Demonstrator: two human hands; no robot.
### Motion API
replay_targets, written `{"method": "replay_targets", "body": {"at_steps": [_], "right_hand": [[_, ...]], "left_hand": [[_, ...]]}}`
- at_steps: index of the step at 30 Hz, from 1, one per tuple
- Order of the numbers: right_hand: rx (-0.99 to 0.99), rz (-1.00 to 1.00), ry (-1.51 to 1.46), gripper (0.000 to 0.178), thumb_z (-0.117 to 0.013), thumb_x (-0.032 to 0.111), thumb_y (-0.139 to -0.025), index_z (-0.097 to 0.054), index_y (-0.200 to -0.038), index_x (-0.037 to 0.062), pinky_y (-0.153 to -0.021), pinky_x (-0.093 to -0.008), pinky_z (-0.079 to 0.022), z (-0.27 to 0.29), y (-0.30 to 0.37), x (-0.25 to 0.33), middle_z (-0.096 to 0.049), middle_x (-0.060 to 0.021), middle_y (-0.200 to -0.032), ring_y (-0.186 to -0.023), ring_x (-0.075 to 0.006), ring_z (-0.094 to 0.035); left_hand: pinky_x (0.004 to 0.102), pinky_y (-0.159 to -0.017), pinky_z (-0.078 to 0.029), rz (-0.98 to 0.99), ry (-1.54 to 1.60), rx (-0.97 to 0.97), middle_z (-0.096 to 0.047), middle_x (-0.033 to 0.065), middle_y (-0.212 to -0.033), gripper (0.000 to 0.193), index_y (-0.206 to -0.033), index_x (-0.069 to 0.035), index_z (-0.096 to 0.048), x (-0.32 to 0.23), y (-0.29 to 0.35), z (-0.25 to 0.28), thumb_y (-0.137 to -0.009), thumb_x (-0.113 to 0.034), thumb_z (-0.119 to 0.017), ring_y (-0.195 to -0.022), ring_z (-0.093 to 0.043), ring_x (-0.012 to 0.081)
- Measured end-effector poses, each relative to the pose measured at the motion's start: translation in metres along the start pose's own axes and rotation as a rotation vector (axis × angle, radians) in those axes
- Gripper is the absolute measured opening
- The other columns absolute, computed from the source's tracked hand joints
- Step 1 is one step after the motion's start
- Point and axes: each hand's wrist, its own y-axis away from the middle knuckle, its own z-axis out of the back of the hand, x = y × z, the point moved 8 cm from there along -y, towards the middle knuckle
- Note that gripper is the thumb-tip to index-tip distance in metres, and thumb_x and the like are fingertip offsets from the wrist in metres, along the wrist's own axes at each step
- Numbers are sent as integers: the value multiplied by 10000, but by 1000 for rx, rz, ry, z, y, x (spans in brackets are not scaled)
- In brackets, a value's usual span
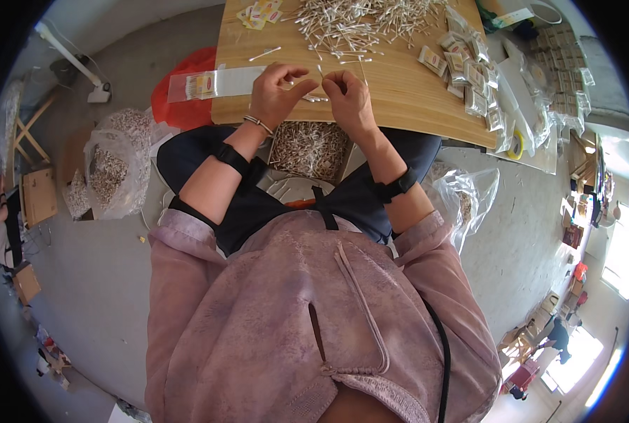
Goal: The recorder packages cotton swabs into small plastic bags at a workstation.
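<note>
My left hand is over the front edge of the wooden table, thumb and fingers curved but apart, with nothing seen between them. Close beside it, my right hand has its thumb and forefinger pinched together. A thin cotton swab stands out from those fingertips, toward my left hand. A few loose swabs lie on the table beneath the gap between my hands. Left of my left hand, a clear plastic bag lies flat, with a small pack of swabs in its outer end.
A big heap of cotton swabs covers the table's far side. Bagged packs pile up at the right, and small printed cards lie far left. An open box of swabs sits between my knees. Filled plastic bags stand on the left.
</note>
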Motion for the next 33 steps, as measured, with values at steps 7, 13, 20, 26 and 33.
{"method": "replay_targets", "body": {"at_steps": [7, 13, 20, 26, 33], "right_hand": [[-96, 237, 73, 160, -687, 147, -774, -633, -822, 5, -697, -376, -486, 2, 14, 33, -654, -138, -738, -708, -256, -630], [-3, 98, 58, 164, -682, 168, -774, -655, -799, 8, -659, -321, -483, 4, 17, 31, -654, -127, -725, -688, -218, -629], [273, 9, -295, 238, -518, 178, -936, -630, -884, -26, -692, -232, -418, -12, 20, 23, -600, -22, -748, -716, -88, -515], [331, -71, -557, 253, -478, 177, -960, -616, -881, -20, -713, -236, -401, -11, 23, 25, -577, -26, -758, -729, -91, -490], [343, -63, -499, 251, -502, 189, -950, -631, -900, -20, -712, -234, -407, -11, 23, 28, -582, -15, -760, -732, -80, -489]], "left_hand": [[184, -635, -456, 443, 550, -59, -647, 2, -773, 163, -869, 0, -662, 7, 8, -13, -811, -140, -721, -698, -568, 40], [196, -605, -459, 460, 675, -54, -647, 11, -762, 200, -864, 8, -671, 5, 11, -15, -789, -163, -741, -675, -561, 47], [249, -671, -474, 472, 1028, 201, -638, 39, -842, 157, -956, -9, -640, -2, 9, -29, -880, -147, -632, -726, -577, 101], [230, -713, -457, 483, 1038, 163, -650, 31, -820, 197, -969, -21, -651, -3, 10, -30, -915, -197, -581, -738, -576, 91], [251, -722, -472, 438, 987, 235, -643, 40, -932, 190, -985, -18, -648, -9, 7, -30, -903, -182, -600, -821, -577, 101]]}}
